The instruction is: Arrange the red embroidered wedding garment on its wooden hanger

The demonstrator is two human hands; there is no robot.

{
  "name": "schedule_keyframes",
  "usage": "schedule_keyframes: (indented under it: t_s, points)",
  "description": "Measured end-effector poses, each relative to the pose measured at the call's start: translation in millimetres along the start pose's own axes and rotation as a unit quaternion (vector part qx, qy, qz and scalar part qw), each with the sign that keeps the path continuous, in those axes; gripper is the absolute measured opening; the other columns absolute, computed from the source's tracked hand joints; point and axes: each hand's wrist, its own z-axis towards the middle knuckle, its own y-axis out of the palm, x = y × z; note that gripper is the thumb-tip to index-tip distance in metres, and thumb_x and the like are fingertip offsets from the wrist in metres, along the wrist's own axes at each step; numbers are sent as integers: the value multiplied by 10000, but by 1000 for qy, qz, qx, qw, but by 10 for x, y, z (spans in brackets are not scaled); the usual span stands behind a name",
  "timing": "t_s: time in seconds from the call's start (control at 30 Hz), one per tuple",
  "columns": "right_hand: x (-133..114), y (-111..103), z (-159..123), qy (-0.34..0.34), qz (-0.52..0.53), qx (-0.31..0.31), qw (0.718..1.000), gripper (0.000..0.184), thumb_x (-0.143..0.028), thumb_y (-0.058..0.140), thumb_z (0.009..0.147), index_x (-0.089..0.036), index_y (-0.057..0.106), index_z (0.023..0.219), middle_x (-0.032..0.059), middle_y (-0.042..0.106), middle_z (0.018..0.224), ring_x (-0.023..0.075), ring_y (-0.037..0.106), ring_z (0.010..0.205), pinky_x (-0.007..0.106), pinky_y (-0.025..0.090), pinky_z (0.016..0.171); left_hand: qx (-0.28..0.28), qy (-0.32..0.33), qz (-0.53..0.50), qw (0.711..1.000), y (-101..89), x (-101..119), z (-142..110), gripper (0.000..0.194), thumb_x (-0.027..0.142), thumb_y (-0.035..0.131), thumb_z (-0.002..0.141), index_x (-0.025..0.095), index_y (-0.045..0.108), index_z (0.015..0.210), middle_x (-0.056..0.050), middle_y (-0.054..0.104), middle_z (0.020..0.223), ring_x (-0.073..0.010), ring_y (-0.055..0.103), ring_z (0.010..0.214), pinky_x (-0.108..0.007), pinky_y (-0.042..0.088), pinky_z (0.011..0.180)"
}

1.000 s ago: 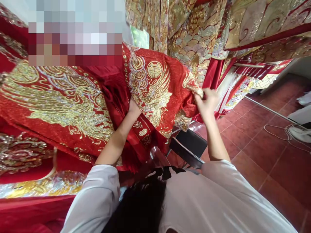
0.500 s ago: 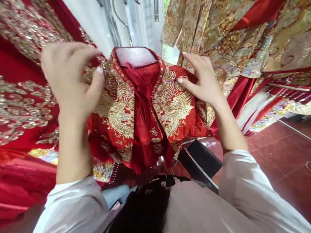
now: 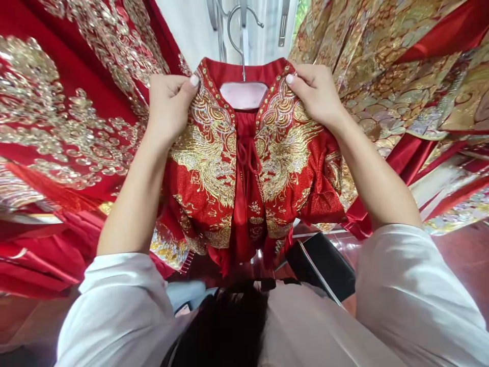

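Since half a second ago we have raised both hands to the collar of the red embroidered jacket (image 3: 244,173), which now hangs straight on its hanger (image 3: 243,94). Left hand (image 3: 170,104): fingers closed, pinching the left shoulder edge beside the hanger. Right hand (image 3: 317,94): fingers closed on the right shoulder edge, thumb on the gold trim. Both arms reach upward, elbows bent, white sleeves pushed back. We judge the paired grip squares the shoulders over the hanger. Other red-and-gold garments (image 3: 57,117) hang either side of the jacket; a black chair (image 3: 324,265) sits below it.
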Motion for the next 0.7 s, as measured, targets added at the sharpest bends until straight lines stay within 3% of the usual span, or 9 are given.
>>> schedule_keyframes:
  t_s: [0.07, 0.17, 0.23, 0.3, 0.33, 0.4, 0.5, 0.6, 0.7]
  points:
    - [71, -44, -35, -4, 43, -33, 999, 351, -302, 474, 904, -130, 459, 599, -53, 582, 704, 62, 555, 855, 184, 426, 859, -37, -27, 30, 999, -63, -18, -47, 513, 342, 510, 889, 178, 246, 481, 35, 176, 544, -60, 154, 511, -214, 323, 567]
    - [384, -219, -176, 19, 122, -175, 977, 269, -311, 522, 814, -64, 570, 720, -72, 634, 801, 40, 586, 828, 223, 433, 854, -153, -116, 69, 979, -250, -136, -109, 391, 330, 523, 893, 134, 450, 562, 47, 277, 546, -67, 373, 555, -287, 446, 761]
    - [667, -354, -320, 94, 169, -254, 948, 284, -278, 610, 720, -34, 599, 866, -47, 661, 879, 33, 600, 791, 250, 446, 834, -240, -166, 44, 955, -399, -266, -134, 225, 287, 616, 825, 75, 585, 755, 41, 440, 611, -109, 511, 688, -382, 443, 878]
    - [899, -428, -490, 191, 197, -254, 927, 343, -237, 659, 679, -38, 600, 952, 3, 675, 944, 38, 611, 756, 260, 464, 792, -290, -214, -1, 933, -508, -394, -175, 252, 220, 685, 746, 37, 615, 905, 19, 561, 706, -141, 557, 764, -440, 434, 911]
    - [968, -429, -582, 227, 204, -233, 923, 337, -232, 661, 693, -47, 603, 968, 28, 676, 967, 47, 618, 752, 262, 471, 774, -288, -234, -15, 928, -533, -438, -211, 280, 196, 692, 729, 25, 620, 937, 7, 592, 728, -148, 564, 766, -452, 437, 907]
    - [995, -357, -769, 246, 201, -180, 931, 298, -257, 656, 740, -76, 612, 973, 62, 673, 1003, 86, 635, 804, 274, 486, 781, -227, -241, -2, 944, -515, -455, -324, 292, 189, 688, 724, 18, 638, 956, -17, 625, 751, -153, 566, 744, -448, 449, 895]
    - [903, -154, -1070, 171, 121, -32, 977, 335, -379, 623, 803, -134, 603, 1029, 94, 634, 1116, 185, 597, 1043, 361, 467, 916, -88, -170, 138, 972, -374, -318, -557, 337, 282, 705, 718, 57, 674, 967, -50, 647, 827, -168, 563, 751, -403, 445, 900]
    - [992, 14, -1427, 132, 27, 100, 986, 472, -533, 579, 793, -167, 572, 1091, 119, 575, 1215, 256, 497, 1198, 456, 403, 1005, -2, -142, 279, 950, -251, -172, -739, 391, 412, 685, 709, 95, 690, 936, -56, 642, 807, -179, 551, 735, -348, 452, 864]
    - [1334, 95, -1871, 218, 79, 33, 972, 526, -649, 540, 734, -167, 613, 930, 124, 641, 1061, 278, 573, 1074, 463, 454, 940, -6, -150, 307, 940, -225, -168, -783, 431, 482, 643, 704, 92, 680, 885, -36, 610, 744, -140, 504, 668, -271, 461, 782]
